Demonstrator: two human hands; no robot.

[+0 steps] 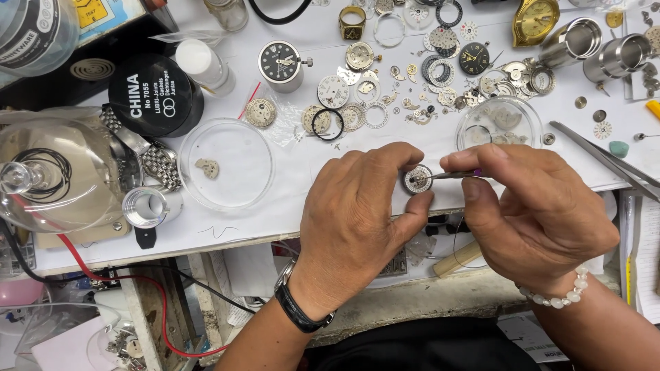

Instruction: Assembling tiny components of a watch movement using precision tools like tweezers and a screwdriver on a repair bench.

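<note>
Fingers (412, 209) of the left hand (357, 220) are closing around a small round movement (417, 180), pinching it by its rim between thumb and forefinger just above the front edge of the white bench (275, 213). Fingertips of the right hand (536, 213) are gripping a thin tool (454, 175) with a purple end, and its tip is touching the top of the movement near the centre. Both hands are meeting over the bench edge, with the wrists hanging out past it; the left wrist is wearing a black watch (299, 309) and the right a bracelet (560, 292) of pale beads. Just behind the right hand a small glass dish (498, 124) is sitting with parts inside, and long tweezers (605, 161) are lying to the right of it. To the left of the left hand a clear round dish (227, 161) is holding one small metal piece (207, 167). Farther left a black round tin (155, 93) is standing beside a glass dome (62, 168), and a metal bracelet band (148, 154) is lying between them. Across the back of the bench dials, rings and gears (426, 69) are lying scattered, with a black-faced dial on a stand (280, 64), a gold watch case (535, 19) and two steel cups (598, 48) among them.
</note>
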